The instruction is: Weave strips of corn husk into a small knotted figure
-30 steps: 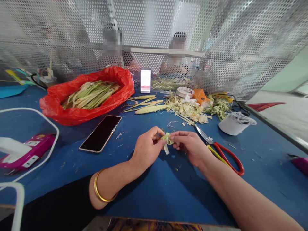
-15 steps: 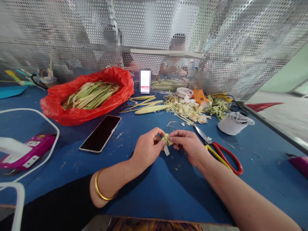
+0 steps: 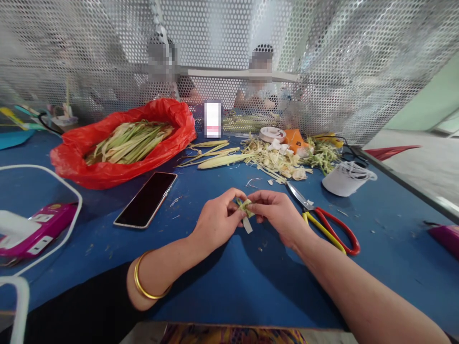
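A small pale green folded leaf piece point(image 3: 246, 206) is pinched between both hands above the middle of the blue table point(image 3: 229, 296). My left hand point(image 3: 219, 217) grips it from the left, with a short pale strip point(image 3: 247, 225) hanging below the fingers. From the right, the thumb and fingers of my right hand point(image 3: 274, 210) press on the same piece. Scissors point(image 3: 324, 222) with one red and one yellow handle lie just right of my right hand. Behind the hands is a heap of pale leaf scraps point(image 3: 279, 160), with long leaf strips point(image 3: 220, 160) beside it.
A red bag point(image 3: 71, 157) of leaves stands at the back left, near a dark phone point(image 3: 147, 200). A purple power strip point(image 3: 53, 222) lies at left. White roll point(image 3: 342, 181) stands at right. People sit behind a perforated screen point(image 3: 222, 43).
The view has shifted slightly. Both hands stay together on the leaf piece, which is turned a little between the fingers.
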The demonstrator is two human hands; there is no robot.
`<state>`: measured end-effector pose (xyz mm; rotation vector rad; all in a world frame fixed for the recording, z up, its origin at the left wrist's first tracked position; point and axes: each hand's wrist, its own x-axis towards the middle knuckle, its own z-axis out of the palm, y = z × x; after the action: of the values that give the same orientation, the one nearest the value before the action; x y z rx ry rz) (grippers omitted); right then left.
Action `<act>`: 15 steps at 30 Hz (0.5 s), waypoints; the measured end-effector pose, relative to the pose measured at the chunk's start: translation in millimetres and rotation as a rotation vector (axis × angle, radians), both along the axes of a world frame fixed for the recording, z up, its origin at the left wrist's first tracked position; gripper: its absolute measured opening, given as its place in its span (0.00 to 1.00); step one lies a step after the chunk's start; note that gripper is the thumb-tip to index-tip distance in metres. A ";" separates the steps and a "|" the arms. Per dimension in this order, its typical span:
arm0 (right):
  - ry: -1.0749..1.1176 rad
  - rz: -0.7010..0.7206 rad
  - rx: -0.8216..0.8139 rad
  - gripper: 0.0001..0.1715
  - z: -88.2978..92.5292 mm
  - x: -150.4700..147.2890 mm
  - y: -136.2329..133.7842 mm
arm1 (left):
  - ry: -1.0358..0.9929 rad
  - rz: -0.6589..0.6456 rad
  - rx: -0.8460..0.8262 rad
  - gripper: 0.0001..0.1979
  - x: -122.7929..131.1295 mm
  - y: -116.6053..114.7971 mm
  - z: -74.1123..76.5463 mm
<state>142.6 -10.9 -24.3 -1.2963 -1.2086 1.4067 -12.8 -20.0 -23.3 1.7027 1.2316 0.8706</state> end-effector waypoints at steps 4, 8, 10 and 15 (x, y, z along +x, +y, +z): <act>-0.015 0.023 -0.016 0.08 2.1 0.4 -0.1 | -0.015 -0.022 0.004 0.08 0.1 -0.2 0.2; -0.013 0.013 0.059 0.07 1.2 -1.4 -1.2 | -0.095 0.000 -0.039 0.10 0.9 1.2 1.7; -0.048 -0.003 0.137 0.06 -0.8 -2.5 -2.1 | -0.125 0.021 -0.072 0.10 1.3 1.6 2.8; -0.099 -0.055 0.253 0.02 -6.9 -6.9 -3.5 | -0.157 0.043 -0.085 0.09 1.2 1.2 4.3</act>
<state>135.8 -14.5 -31.2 -1.2228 -1.3592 1.1207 -11.6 -18.8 -19.0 1.5158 1.1858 0.9462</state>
